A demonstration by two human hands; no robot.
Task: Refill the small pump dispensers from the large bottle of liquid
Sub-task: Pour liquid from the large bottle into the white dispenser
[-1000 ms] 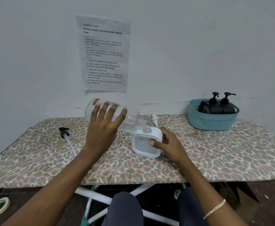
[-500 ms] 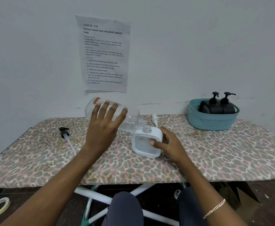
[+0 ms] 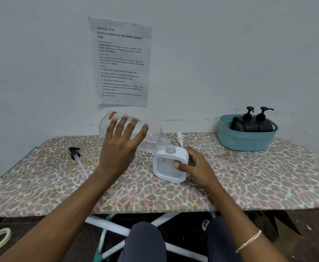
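Seemingly nothing moved: my left hand (image 3: 119,150) grips the tilted clear plastic bottle (image 3: 153,135), right hand (image 3: 198,167) pinches the white square dispenser (image 3: 166,167); pouring likely continues.

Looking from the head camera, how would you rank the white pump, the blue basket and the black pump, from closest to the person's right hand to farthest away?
1. The white pump, lying just behind the right hand.
2. The blue basket, at the back right.
3. The black pump, far over on the left.
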